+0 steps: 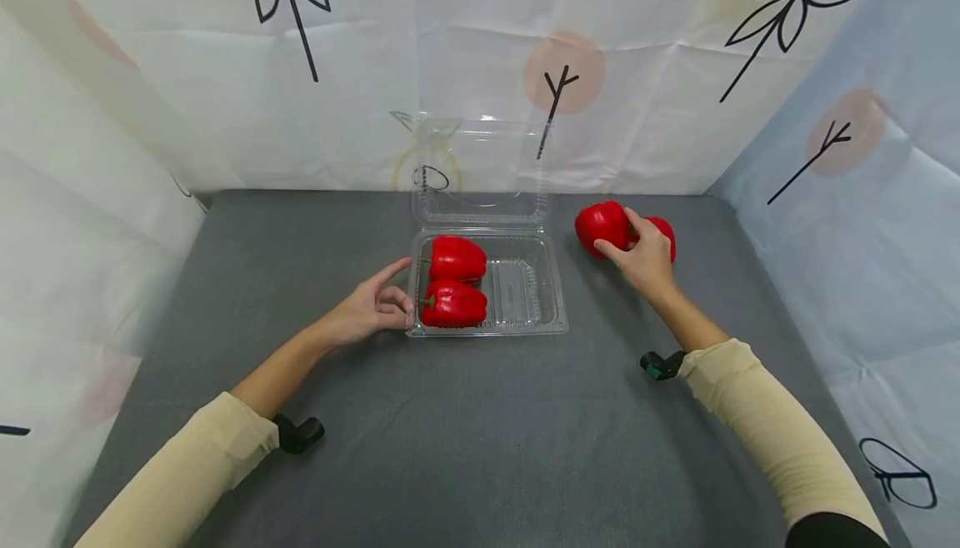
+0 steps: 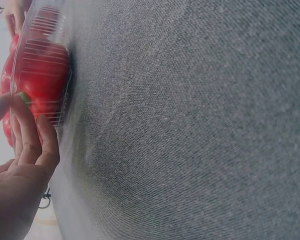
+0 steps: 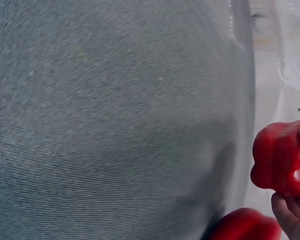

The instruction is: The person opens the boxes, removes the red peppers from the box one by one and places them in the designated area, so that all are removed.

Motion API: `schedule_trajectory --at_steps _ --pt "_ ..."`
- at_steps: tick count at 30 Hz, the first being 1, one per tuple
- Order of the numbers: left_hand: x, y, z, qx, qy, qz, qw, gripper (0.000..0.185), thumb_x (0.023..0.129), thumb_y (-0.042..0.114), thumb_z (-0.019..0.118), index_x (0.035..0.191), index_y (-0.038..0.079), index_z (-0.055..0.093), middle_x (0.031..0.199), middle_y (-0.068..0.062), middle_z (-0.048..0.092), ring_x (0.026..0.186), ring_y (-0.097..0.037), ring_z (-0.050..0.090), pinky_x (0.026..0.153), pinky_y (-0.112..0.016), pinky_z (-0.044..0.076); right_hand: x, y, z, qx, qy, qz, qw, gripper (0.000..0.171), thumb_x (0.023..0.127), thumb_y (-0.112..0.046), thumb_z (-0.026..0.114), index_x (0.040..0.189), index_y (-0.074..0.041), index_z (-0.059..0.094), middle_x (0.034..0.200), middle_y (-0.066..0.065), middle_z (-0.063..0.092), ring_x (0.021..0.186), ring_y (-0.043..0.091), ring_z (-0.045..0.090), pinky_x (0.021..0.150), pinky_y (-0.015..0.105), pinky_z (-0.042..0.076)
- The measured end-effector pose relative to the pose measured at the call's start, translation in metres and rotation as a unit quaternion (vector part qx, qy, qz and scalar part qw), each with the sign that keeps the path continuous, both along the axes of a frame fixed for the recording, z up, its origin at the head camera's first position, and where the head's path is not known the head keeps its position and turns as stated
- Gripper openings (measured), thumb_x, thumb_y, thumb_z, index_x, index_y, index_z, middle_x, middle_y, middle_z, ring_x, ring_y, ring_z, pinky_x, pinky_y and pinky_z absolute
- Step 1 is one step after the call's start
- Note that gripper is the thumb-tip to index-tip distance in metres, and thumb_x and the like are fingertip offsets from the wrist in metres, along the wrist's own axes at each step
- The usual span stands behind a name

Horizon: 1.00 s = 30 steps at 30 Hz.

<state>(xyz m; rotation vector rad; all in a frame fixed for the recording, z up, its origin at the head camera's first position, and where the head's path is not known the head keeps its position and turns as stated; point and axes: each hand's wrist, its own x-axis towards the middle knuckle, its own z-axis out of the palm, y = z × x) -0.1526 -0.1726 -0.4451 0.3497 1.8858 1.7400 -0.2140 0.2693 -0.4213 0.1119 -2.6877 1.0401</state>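
A clear plastic clamshell container [image 1: 517, 330] lies with its lid [image 1: 480, 156] raised at the back. Two red bell peppers [image 1: 454, 304] lie side by side in its left part, stems to the left. My left hand [image 1: 375, 308] is at the container's left edge; in the left wrist view the thumb and fingers [image 2: 24, 120] pinch its rim. My right hand [image 1: 643, 258] grips another red bell pepper [image 1: 602, 227] to the right of the container. In the right wrist view this pepper [image 3: 277, 155] is raised off the table, between thumb and fingers.
One more red bell pepper [image 1: 663, 231] is on the grey table [image 1: 480, 423] just behind my right hand, partly hidden. Patterned white cloth [image 1: 645, 132] hangs at the back and along both sides. The raised lid stands close to the back cloth.
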Motion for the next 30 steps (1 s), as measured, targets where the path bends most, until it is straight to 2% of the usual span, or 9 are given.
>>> schedule_trajectory --at_steps 3,8,18,30 --pt "0.000 0.000 0.000 -0.002 0.000 -0.001 1.0000 0.092 0.090 -0.005 0.066 0.161 0.015 0.010 0.096 -0.012 0.058 0.081 -0.022 0.065 0.082 -0.027 0.054 -0.001 0.003 -0.007 0.002 -0.013 -0.006 1.000 0.069 0.089 -0.016 0.075 0.145 0.008 0.043 0.137 0.030 0.052 0.118 0.044 0.052 0.103 0.058 0.037" --pt "0.000 0.000 0.001 -0.007 0.000 0.001 1.0000 0.092 0.090 -0.004 0.066 0.161 0.016 0.010 0.097 -0.013 0.059 0.081 -0.021 0.065 0.082 -0.027 0.054 -0.001 0.007 -0.018 0.016 -0.040 -0.019 0.999 0.070 0.090 -0.019 0.074 0.145 0.010 0.041 0.139 0.031 0.050 0.129 0.046 0.044 0.107 0.064 0.027" --pt "0.001 0.001 0.001 -0.007 0.001 0.003 1.0000 0.092 0.090 -0.005 0.065 0.161 0.016 0.010 0.097 -0.013 0.058 0.080 -0.020 0.065 0.082 -0.027 0.054 -0.002 0.003 -0.018 0.021 -0.046 -0.024 0.998 0.070 0.090 -0.019 0.073 0.145 0.009 0.042 0.141 0.030 0.048 0.133 0.047 0.040 0.105 0.067 0.030" --pt "0.001 0.001 0.003 -0.005 0.000 0.000 1.0000 0.092 0.090 -0.006 0.065 0.161 0.014 0.009 0.096 -0.011 0.059 0.080 -0.018 0.066 0.082 -0.027 0.054 0.002 0.002 -0.012 0.027 -0.033 -0.045 0.998 0.068 0.089 -0.025 0.074 0.145 0.002 0.046 0.136 0.025 0.052 0.117 0.039 0.053 0.097 0.058 0.044"
